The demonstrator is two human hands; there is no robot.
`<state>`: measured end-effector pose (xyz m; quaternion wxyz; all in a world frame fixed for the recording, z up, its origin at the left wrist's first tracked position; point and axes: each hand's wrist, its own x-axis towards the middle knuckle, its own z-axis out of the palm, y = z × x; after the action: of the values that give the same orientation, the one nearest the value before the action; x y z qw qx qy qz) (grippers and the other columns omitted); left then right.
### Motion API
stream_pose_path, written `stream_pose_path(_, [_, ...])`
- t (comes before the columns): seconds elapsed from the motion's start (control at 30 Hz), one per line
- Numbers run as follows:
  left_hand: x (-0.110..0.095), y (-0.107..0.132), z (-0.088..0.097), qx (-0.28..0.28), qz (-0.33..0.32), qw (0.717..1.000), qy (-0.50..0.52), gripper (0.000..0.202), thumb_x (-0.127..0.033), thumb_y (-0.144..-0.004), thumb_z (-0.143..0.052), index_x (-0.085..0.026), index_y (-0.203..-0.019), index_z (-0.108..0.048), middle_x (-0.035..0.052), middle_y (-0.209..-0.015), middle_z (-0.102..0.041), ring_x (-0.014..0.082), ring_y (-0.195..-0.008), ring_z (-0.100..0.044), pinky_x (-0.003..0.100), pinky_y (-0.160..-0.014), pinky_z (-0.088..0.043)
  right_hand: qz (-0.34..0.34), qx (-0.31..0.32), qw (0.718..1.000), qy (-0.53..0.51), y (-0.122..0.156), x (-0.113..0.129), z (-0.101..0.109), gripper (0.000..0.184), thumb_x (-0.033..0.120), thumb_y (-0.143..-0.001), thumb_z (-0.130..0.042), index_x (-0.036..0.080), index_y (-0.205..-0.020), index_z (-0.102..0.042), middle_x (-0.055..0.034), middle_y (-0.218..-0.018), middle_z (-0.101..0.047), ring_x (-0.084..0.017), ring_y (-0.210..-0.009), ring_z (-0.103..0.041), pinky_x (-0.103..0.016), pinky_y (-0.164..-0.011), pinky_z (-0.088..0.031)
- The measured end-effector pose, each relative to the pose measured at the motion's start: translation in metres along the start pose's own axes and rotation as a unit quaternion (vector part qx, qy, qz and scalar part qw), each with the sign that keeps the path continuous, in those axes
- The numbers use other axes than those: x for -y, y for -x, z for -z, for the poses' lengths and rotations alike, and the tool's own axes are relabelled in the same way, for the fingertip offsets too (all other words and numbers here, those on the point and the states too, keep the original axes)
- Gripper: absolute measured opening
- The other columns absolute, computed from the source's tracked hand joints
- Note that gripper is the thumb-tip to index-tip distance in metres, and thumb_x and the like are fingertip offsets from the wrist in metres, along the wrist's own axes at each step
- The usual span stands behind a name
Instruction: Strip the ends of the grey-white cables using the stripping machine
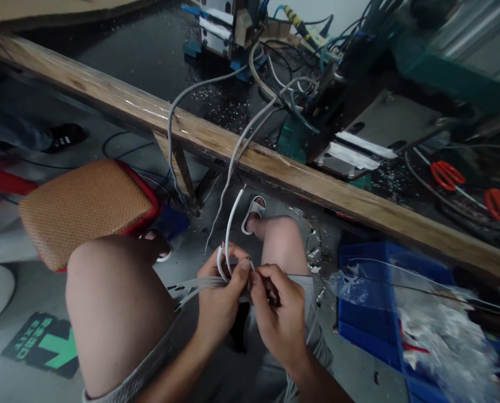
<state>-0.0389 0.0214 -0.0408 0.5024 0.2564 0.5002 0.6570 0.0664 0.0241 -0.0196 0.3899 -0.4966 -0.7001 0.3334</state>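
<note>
My left hand (pixel 220 302) is closed around a bundle of short white cables (pixel 193 284) that stick out to the left over my lap. One white cable (pixel 230 224) curves up from the fingers, its stripped end near the bench edge. My right hand (pixel 277 313) sits right beside the left, fingers pinched on a cable end between the two hands. Both hands hover between my bare knees.
A wooden bench edge (pixel 241 151) runs diagonally across. Behind it stand machines with grey cables (pixel 233 33) and red-handled scissors (pixel 447 174). A woven-top stool (pixel 86 204) is at left, a blue crate (pixel 371 313) with plastic bags at right. A green exit arrow (pixel 51 347) marks the floor.
</note>
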Motion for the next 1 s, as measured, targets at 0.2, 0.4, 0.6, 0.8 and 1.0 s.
stream_pose_path(0.2, [-0.006, -0.002, 0.001, 0.035, 0.042, 0.998, 0.018, 0.018, -0.033, -0.084, -0.077, -0.019, -0.086, -0.066, -0.0052, -0.069, -0.060, 0.0044, -0.054, -0.052, 0.011, -0.051, -0.043, 0.052, -0.019, 0.996, 0.069, 0.002, -0.003, 0.006, 0.016, 0.018, -0.100, -0.051, 0.017, -0.086, -0.059, 0.0041, -0.063, -0.053, -0.006, -0.050, -0.046, -0.019, -0.050, -0.036])
stream_pose_path(0.4, [-0.015, -0.004, 0.003, 0.066, -0.016, 0.996, -0.049, 0.009, -0.022, -0.086, -0.072, -0.019, -0.079, -0.068, -0.0033, -0.071, -0.063, 0.0052, -0.060, -0.058, 0.010, -0.055, -0.047, 0.106, -0.029, 0.987, 0.117, 0.005, -0.010, 0.006, 0.010, 0.011, -0.099, -0.053, 0.019, -0.096, -0.060, -0.0008, -0.075, -0.062, -0.010, -0.062, -0.058, -0.023, -0.061, -0.046])
stream_pose_path(0.6, [-0.020, -0.008, 0.005, 0.082, -0.065, 0.989, -0.101, 0.006, -0.019, -0.086, -0.069, -0.018, -0.080, -0.071, -0.0006, -0.074, -0.066, 0.0079, -0.062, -0.062, 0.014, -0.055, -0.050, 0.119, -0.008, 0.986, 0.118, 0.002, -0.013, 0.011, 0.010, 0.010, -0.100, -0.054, 0.018, -0.099, -0.059, -0.0017, -0.079, -0.064, -0.011, -0.066, -0.061, -0.023, -0.063, -0.047])
stream_pose_path(0.8, [-0.022, -0.009, 0.005, 0.057, -0.059, 0.986, -0.144, 0.007, -0.016, -0.081, -0.068, -0.017, -0.074, -0.068, -0.0010, -0.070, -0.066, 0.0085, -0.058, -0.061, 0.015, -0.051, -0.049, 0.162, -0.010, 0.968, 0.192, 0.001, -0.015, 0.011, 0.007, 0.011, -0.100, -0.056, 0.015, -0.102, -0.061, -0.0015, -0.079, -0.064, -0.011, -0.069, -0.062, -0.024, -0.065, -0.047])
stream_pose_path(1.0, [-0.024, -0.012, 0.005, 0.068, -0.056, 0.986, -0.144, 0.011, -0.009, -0.079, -0.063, -0.017, -0.071, -0.065, -0.0054, -0.066, -0.063, 0.0037, -0.057, -0.059, 0.008, -0.053, -0.046, 0.189, 0.000, 0.953, 0.238, 0.001, -0.019, 0.010, 0.008, 0.012, -0.101, -0.054, 0.013, -0.102, -0.062, -0.0017, -0.078, -0.064, -0.013, -0.068, -0.062, -0.027, -0.063, -0.045])
